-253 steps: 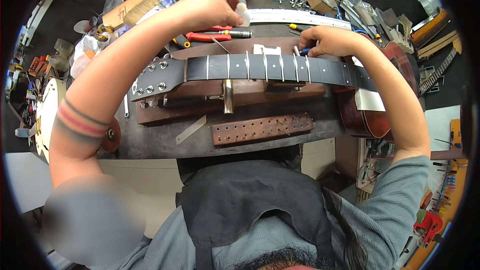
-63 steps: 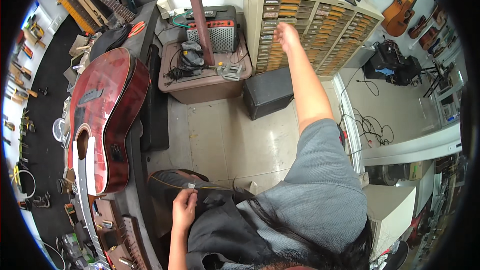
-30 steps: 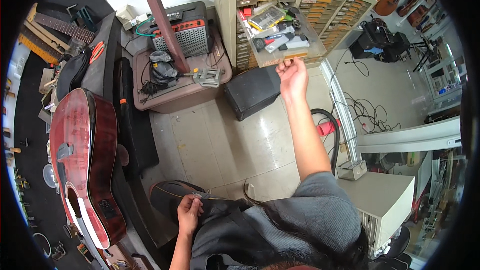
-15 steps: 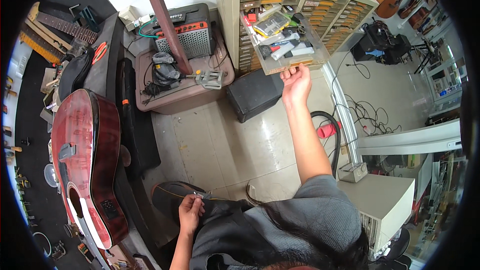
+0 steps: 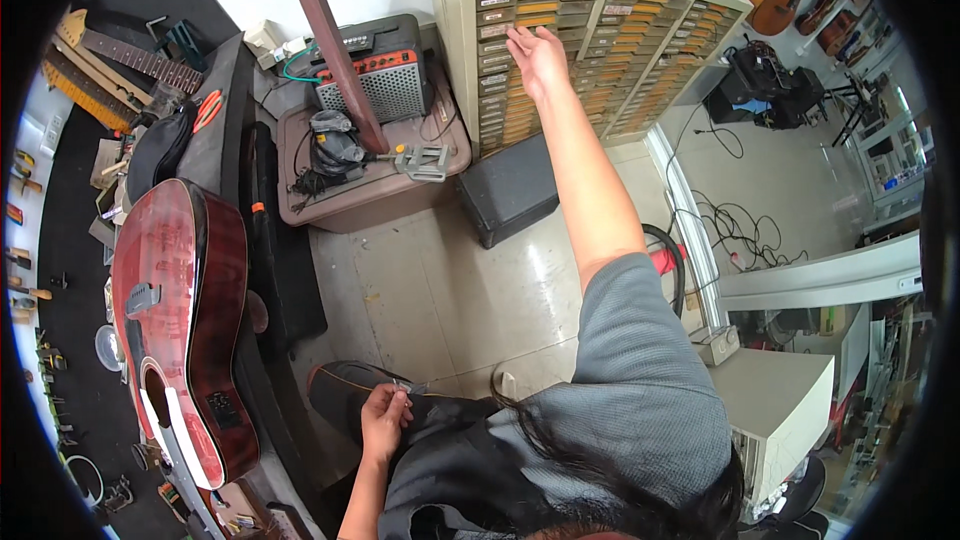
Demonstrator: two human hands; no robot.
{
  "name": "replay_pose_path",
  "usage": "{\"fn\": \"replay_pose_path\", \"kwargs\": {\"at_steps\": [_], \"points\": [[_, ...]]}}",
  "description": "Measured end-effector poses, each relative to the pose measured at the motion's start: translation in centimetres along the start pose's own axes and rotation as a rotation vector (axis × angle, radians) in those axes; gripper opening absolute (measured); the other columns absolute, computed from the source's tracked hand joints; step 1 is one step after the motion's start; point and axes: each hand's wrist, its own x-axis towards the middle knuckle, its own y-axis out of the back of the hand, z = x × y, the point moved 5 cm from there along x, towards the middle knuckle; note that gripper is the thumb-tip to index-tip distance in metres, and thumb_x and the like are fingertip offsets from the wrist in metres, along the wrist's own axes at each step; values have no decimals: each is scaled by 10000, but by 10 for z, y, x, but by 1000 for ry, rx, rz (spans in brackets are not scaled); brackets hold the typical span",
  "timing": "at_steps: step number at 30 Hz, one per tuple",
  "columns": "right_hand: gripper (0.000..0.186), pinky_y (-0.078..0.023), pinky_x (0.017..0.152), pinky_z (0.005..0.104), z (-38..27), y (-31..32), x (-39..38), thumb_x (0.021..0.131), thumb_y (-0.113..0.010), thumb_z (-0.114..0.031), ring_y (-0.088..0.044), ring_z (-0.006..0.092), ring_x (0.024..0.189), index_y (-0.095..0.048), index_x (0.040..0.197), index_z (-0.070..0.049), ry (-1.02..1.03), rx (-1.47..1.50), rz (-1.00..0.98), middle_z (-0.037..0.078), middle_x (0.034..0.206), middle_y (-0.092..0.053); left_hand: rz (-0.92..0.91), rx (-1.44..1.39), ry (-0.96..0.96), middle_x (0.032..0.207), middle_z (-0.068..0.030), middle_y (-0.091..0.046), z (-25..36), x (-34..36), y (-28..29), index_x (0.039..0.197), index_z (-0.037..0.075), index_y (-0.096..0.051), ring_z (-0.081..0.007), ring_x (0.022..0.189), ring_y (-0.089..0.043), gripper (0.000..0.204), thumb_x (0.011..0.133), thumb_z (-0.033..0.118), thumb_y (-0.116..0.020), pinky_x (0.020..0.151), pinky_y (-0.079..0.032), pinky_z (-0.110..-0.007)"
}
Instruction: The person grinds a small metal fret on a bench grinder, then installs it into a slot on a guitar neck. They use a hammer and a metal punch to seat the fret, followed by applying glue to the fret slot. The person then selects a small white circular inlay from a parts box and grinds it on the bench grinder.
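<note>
My right hand (image 5: 540, 58) is stretched out to a beige multi-drawer cabinet (image 5: 462, 40). Its fingers are extended at the front of the upper left drawers (image 5: 495, 32), with nothing in them. Whether the fingertips touch a drawer front I cannot tell. Low in front of my body, my left hand (image 5: 382, 422) is closed, pinching a small clear piece (image 5: 408, 387) between thumb and fingers. That piece looks like transparent plastic, too small to make out further.
A red acoustic guitar (image 5: 165, 270) lies on the bench at left. An amplifier (image 5: 375, 75) and a metal clamp (image 5: 424, 162) rest on a brown bin (image 5: 335, 208), beside a brown post (image 5: 330, 30). A black box (image 5: 508, 190) stands before the cabinet; cables (image 5: 740, 230) lie at right.
The pulled-out drawer full of small items has been slid shut into the cabinet. My right hand has moved forward and left with it. My left hand has barely moved.
</note>
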Motion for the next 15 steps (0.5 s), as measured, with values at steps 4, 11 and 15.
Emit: {"fn": "replay_pose_path", "kwargs": {"at_steps": [4, 11, 15], "points": [[628, -591, 953, 442, 6, 4, 9, 1032, -566, -9, -673, 294, 1099, -366, 1625, 36, -64, -295, -49, 205, 1367, -627, 33, -29, 0, 904, -36, -696, -4, -3, 5, 1128, 25, -672, -96, 687, -637, 144, 1116, 166, -646, 598, -473, -255], [418, -592, 825, 433, 17, 14, 22, 1011, -537, -25, -664, 246, 927, -543, 1429, -12, -114, -198, 97, 106, 1072, -646, 29, -42, -9, 904, -42, -698, -6, -4, 4, 1121, 24, -668, -101, 680, -638, 141, 1113, 164, -650, 591, -473, -254], [150, -594, 812, 423, 19, 12, 20, 985, -531, -50, -654, 239, 874, -632, 1096, -46, -94, -270, 176, 94, 981, -648, 49, -36, -1, 903, -45, -698, -6, -8, 5, 1121, 24, -666, -101, 681, -638, 145, 1112, 168, -655, 594, -475, -254]]}}
